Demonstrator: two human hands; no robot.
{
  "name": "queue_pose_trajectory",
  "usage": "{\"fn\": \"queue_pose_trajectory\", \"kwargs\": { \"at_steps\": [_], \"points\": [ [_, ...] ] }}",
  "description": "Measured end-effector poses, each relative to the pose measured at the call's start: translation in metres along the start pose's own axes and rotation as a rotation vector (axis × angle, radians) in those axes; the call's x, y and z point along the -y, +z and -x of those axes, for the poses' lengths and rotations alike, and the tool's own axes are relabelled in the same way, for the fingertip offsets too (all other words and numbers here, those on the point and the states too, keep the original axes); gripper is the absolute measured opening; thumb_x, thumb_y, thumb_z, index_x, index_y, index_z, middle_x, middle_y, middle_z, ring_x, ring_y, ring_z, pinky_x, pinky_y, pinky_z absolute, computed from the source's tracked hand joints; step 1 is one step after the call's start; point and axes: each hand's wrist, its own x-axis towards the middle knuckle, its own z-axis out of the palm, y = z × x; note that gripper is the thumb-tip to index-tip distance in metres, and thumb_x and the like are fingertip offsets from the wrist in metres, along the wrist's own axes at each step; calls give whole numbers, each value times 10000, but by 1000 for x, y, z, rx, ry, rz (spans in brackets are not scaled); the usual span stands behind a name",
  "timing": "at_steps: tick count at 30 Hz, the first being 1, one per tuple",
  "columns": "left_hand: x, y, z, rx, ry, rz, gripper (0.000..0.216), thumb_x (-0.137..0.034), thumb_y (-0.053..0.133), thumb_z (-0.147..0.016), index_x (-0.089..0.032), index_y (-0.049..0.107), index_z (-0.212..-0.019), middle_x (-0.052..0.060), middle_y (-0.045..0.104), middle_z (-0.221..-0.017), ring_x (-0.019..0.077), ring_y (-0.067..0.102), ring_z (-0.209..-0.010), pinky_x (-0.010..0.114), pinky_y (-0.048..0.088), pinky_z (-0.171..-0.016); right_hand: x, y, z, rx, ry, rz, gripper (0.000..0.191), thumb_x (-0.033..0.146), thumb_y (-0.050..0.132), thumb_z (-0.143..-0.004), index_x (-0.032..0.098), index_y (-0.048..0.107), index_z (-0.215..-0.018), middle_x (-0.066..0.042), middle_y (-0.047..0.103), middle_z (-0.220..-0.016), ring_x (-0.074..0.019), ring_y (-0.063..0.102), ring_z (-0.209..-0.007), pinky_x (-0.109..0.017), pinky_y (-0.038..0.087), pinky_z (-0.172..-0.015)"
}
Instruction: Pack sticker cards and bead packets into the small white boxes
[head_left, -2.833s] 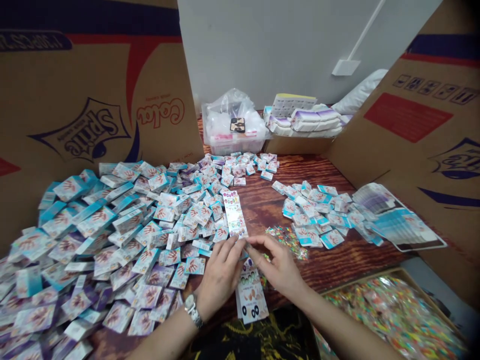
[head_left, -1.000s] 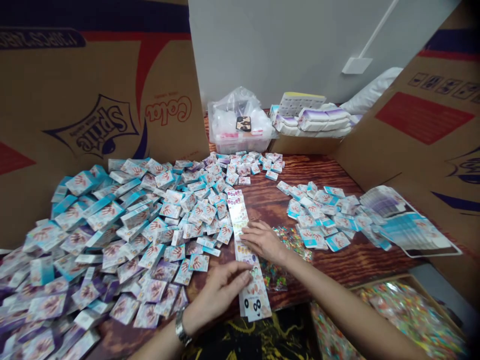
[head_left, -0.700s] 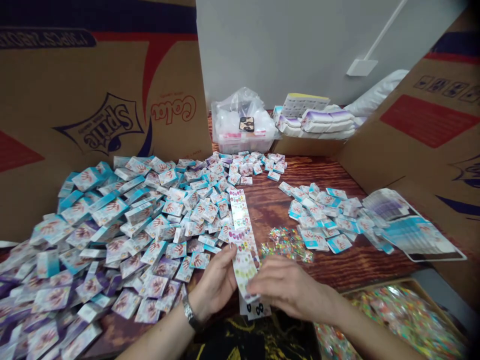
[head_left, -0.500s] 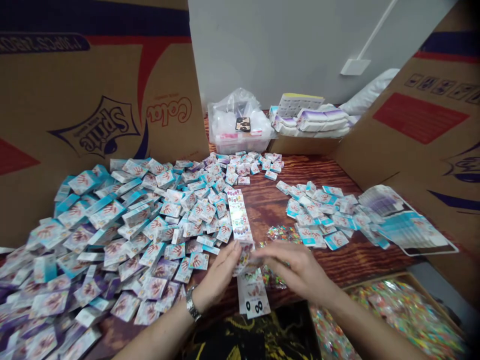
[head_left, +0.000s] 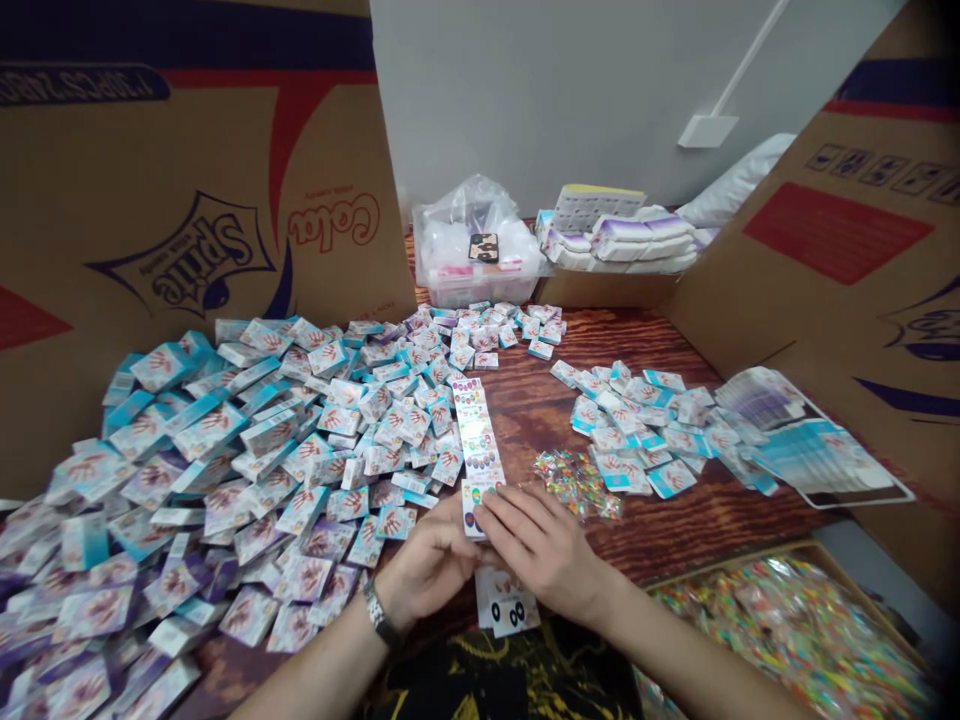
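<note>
Near the table's front edge, both hands close on a small folded printed paper (head_left: 472,508) with coloured oval pictures. My left hand (head_left: 429,560), with a metal watch at its wrist, has its fingers curled around the paper's lower left side. From the right, my right hand (head_left: 546,548) presses its fingers together over the paper's face; its thumb is hidden. A long printed paper strip (head_left: 477,430) lies flat just beyond the hands. Below them more printed paper (head_left: 507,612) with black rings shows. Whether these pieces are joined, I cannot tell.
A large heap of small boxes (head_left: 300,470) covers the left. Small bags of coloured pieces (head_left: 576,482) lie right of the hands. Flat cartons (head_left: 645,425) sit farther right. A box of candy-coloured bags (head_left: 795,630) stands at front right. Cardboard walls (head_left: 195,200) flank the table.
My right hand has moved left and down onto the paper, its fingers now flat across it. My left hand has curled and shifted slightly left. The small bags are more exposed.
</note>
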Motion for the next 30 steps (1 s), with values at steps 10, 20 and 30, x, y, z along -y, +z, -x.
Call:
{"fn": "queue_pose_trajectory", "kwargs": {
  "at_steps": [10, 20, 30],
  "points": [
    [7, 3, -1, -137, 101, -393, 340, -457, 537, -849, -155, 645, -961, 65, 649, -937, 193, 582, -867, 303, 459, -766, -10, -2, -3, 57, 514, -483, 238, 301, 538, -899, 221, 548, -1123, -54, 613, -997, -176, 575, -916, -281, 479, -775],
    [25, 3, -25, -84, 186, -845, 285, -420, 533, -851, -232, 514, -1065, 56, 636, -969, 219, 605, -925, 366, 461, -850, -48, -4, 43, -28, 687, -483, 195, 323, 448, -935, 197, 586, -877, -15, 609, -801, -152, 567, -765, -253, 430, -683],
    [46, 24, -165, 305, 247, -2020, 557, -313, 506, -824, -163, 375, -1345, 187, 293, -1464, 403, 215, -1339, 620, 271, -989, -109, 6, 94, -97, 907, -461, 243, 407, 380, -934, 211, 509, -871, 16, 559, -711, -150, 542, -655, -256, 439, -624]
  ]
}}
